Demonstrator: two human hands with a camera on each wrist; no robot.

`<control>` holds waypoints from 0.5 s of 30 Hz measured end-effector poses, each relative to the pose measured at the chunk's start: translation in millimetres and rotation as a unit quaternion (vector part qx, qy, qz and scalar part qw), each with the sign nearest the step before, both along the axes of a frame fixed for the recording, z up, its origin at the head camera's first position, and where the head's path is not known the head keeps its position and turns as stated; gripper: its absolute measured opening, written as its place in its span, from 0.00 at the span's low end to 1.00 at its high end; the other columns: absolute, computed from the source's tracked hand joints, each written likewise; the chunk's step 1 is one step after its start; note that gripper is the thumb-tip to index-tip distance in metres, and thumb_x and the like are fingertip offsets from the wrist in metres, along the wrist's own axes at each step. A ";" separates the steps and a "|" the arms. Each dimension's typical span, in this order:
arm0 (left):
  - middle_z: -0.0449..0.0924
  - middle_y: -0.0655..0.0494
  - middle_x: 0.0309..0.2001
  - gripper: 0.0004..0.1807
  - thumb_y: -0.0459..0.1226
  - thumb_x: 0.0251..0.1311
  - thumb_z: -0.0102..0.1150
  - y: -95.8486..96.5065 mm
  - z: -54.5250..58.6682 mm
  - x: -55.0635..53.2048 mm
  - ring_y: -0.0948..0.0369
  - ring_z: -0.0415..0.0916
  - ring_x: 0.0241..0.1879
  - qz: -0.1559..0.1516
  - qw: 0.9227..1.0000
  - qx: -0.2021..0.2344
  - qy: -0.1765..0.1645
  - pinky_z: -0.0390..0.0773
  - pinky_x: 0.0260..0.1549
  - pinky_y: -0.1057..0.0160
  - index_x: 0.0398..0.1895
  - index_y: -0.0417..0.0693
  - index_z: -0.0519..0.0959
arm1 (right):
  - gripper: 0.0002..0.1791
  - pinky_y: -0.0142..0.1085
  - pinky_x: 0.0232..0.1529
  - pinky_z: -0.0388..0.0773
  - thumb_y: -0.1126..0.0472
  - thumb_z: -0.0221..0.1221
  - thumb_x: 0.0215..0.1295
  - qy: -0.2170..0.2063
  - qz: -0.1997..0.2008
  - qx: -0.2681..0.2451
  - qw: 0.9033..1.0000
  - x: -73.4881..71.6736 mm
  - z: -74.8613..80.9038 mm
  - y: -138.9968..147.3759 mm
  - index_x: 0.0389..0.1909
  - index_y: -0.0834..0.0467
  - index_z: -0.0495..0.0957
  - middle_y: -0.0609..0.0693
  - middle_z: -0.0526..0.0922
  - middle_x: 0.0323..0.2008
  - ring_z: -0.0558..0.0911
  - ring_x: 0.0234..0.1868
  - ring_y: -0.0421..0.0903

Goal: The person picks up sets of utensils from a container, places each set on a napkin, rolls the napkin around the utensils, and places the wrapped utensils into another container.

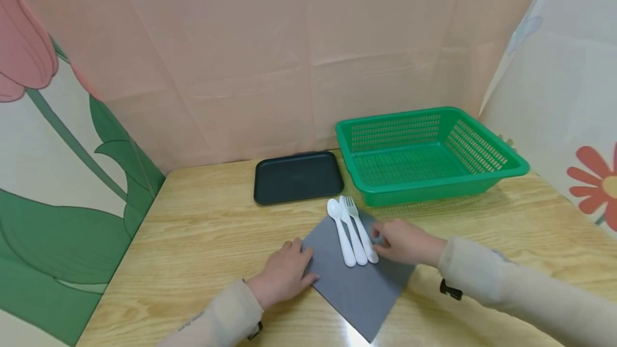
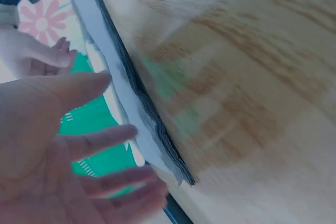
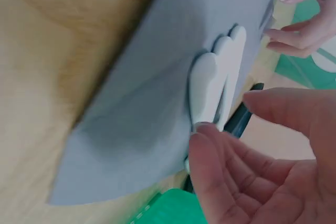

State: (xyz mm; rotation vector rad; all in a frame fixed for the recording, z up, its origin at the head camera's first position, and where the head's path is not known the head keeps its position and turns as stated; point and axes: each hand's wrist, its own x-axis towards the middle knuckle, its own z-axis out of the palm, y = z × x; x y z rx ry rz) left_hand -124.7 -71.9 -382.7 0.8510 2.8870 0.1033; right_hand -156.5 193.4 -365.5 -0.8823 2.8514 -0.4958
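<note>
Head camera: I see the left hand, fingers apart, at the grey napkins; right hand, thumb parted from fingers, beside the fork, perhaps touching.

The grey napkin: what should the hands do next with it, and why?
Maybe the right hand should fold the right corner of the grey napkin over the fork, since it, the knife and the spoon lie uncovered side by side and that hand is close.
</note>
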 end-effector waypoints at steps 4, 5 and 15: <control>0.74 0.50 0.50 0.23 0.51 0.59 0.57 -0.5 -0.2 -2.5 0.57 0.74 0.46 -0.023 1.000 0.017 -0.011 0.78 0.37 0.61 0.52 0.49 0.75 | 0.07 0.27 0.23 0.67 0.61 0.63 0.56 0.000 0.021 -0.013 1.000 4.9 -1.7 6.1 0.32 0.60 0.76 0.41 0.73 0.19 0.68 0.21 0.31; 0.74 0.51 0.50 0.23 0.51 0.59 0.58 -0.6 -0.6 -3.3 0.58 0.74 0.47 -0.029 0.999 0.021 -0.015 0.78 0.38 0.62 0.52 0.49 0.75 | 0.07 0.27 0.24 0.69 0.61 0.63 0.56 -0.001 0.027 -0.015 1.000 6.2 -1.8 7.5 0.32 0.59 0.76 0.41 0.75 0.20 0.69 0.22 0.31; 0.75 0.56 0.53 0.24 0.50 0.56 0.62 -0.8 -6.6 -5.3 0.61 0.74 0.51 -0.081 0.996 0.037 -0.019 0.76 0.47 0.64 0.54 0.53 0.75 | 0.14 0.33 0.38 0.78 0.56 0.66 0.52 0.016 0.116 0.003 0.993 19.9 -12.9 28.3 0.39 0.57 0.78 0.45 0.79 0.35 0.78 0.36 0.39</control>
